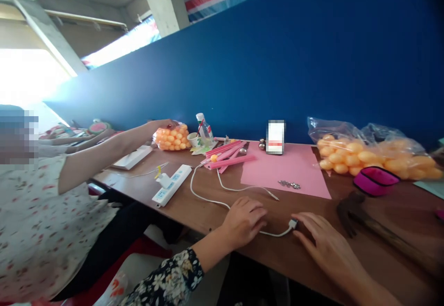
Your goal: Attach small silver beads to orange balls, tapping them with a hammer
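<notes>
My left hand (244, 220) rests over the table's near edge with its fingers curled down on a white charging cable (275, 234), which passes beneath them. The cable's USB plug (293, 224) sits just at the fingertips of my right hand (321, 239). That hand's thumb and fingers are apart, on either side of the plug. A second white cable end (274, 196) lies on the table beyond my left hand. Behind it is a pink sheet (277, 171) with small metal pieces (289, 184) on it.
A hammer (381, 232) lies at right, near a magenta band (375, 181) and bagged orange balls (350, 153). A phone (275, 137) stands by the blue partition (277, 65). Pink strips (229, 158) and a power strip (172, 185) are left. A co-worker's arm (111, 146) reaches another bag (171, 138).
</notes>
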A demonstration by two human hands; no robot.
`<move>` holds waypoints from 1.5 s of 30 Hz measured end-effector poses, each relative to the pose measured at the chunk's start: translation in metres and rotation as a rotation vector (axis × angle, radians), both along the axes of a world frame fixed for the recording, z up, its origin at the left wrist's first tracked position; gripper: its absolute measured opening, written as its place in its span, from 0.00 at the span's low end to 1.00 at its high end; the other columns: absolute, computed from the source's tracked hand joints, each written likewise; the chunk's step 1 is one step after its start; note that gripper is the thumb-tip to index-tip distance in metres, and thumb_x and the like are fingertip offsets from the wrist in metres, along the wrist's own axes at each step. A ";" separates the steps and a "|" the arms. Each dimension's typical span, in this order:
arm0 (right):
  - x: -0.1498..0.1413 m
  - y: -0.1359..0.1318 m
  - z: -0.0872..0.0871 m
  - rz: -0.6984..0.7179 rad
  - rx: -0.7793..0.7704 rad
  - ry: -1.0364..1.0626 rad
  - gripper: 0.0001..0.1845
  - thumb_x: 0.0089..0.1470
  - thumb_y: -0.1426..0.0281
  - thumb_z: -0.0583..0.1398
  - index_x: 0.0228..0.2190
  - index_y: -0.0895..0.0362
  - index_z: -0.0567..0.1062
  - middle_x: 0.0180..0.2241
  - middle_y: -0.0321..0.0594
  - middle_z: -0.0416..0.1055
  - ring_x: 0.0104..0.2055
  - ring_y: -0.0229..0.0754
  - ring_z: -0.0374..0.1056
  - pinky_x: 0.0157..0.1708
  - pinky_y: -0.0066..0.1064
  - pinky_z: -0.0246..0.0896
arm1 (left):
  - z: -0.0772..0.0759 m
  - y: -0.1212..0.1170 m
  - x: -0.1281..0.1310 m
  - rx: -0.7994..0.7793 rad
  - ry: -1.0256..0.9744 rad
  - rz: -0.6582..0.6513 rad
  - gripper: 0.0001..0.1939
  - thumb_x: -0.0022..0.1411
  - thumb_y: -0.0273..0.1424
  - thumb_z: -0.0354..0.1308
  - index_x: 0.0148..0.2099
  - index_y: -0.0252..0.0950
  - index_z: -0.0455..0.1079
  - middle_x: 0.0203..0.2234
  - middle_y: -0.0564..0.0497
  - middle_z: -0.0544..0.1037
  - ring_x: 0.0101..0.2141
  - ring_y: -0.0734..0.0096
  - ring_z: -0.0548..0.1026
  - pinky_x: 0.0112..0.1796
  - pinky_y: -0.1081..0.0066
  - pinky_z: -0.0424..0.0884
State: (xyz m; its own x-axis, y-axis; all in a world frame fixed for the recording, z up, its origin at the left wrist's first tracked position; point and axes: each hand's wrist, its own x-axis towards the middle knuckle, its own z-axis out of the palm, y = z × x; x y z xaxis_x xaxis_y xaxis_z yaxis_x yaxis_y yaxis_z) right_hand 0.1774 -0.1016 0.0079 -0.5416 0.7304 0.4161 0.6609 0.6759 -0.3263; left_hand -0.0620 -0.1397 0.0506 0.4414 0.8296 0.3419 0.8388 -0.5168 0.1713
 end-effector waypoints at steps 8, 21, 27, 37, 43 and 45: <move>0.002 0.002 0.003 -0.019 0.057 0.012 0.16 0.54 0.60 0.51 0.42 0.53 0.67 0.41 0.40 0.69 0.43 0.43 0.66 0.41 0.33 0.63 | 0.017 0.040 -0.006 0.059 0.076 0.115 0.20 0.56 0.30 0.53 0.52 0.39 0.58 0.47 0.46 0.66 0.48 0.64 0.63 0.48 0.62 0.61; 0.016 -0.008 -0.009 -0.086 0.007 0.042 0.14 0.54 0.62 0.52 0.40 0.53 0.67 0.39 0.41 0.70 0.41 0.45 0.67 0.39 0.35 0.66 | -0.011 0.079 0.000 0.083 0.245 -0.057 0.08 0.58 0.28 0.51 0.40 0.38 0.68 0.29 0.50 0.70 0.38 0.68 0.67 0.47 0.62 0.58; 0.012 -0.015 0.003 -0.099 -0.073 0.021 0.12 0.53 0.67 0.53 0.40 0.53 0.67 0.40 0.40 0.69 0.42 0.43 0.66 0.42 0.35 0.64 | -0.016 0.077 -0.004 0.086 0.175 -0.077 0.08 0.59 0.28 0.49 0.33 0.36 0.70 0.26 0.50 0.68 0.33 0.70 0.66 0.40 0.66 0.62; 0.014 -0.014 -0.001 -0.091 -0.074 0.034 0.11 0.52 0.68 0.54 0.40 0.52 0.67 0.40 0.40 0.69 0.42 0.43 0.66 0.41 0.34 0.64 | 0.002 0.050 -0.015 0.053 0.061 -0.013 0.13 0.56 0.27 0.54 0.45 0.38 0.65 0.35 0.49 0.71 0.39 0.67 0.67 0.45 0.61 0.62; 0.002 -0.007 -0.004 -0.021 -0.029 0.033 0.13 0.53 0.65 0.54 0.42 0.52 0.66 0.41 0.40 0.68 0.43 0.44 0.66 0.42 0.36 0.65 | 0.000 -0.003 -0.068 0.162 -0.050 0.258 0.16 0.58 0.27 0.49 0.49 0.38 0.63 0.43 0.46 0.70 0.44 0.65 0.67 0.49 0.57 0.62; -0.005 -0.005 0.001 0.015 -0.019 0.031 0.13 0.53 0.65 0.54 0.42 0.52 0.67 0.40 0.41 0.69 0.42 0.44 0.66 0.41 0.36 0.65 | -0.007 -0.022 -0.090 0.223 -0.073 0.391 0.16 0.59 0.28 0.48 0.51 0.38 0.62 0.44 0.44 0.69 0.46 0.62 0.67 0.47 0.56 0.64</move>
State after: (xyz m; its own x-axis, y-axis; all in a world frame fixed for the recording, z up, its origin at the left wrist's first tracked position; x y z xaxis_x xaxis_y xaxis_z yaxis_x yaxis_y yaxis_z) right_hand 0.1722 -0.1069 0.0092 -0.5394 0.7304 0.4190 0.6401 0.6790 -0.3595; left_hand -0.1517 -0.1619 0.0439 0.0777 0.8316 0.5500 0.9682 -0.1945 0.1573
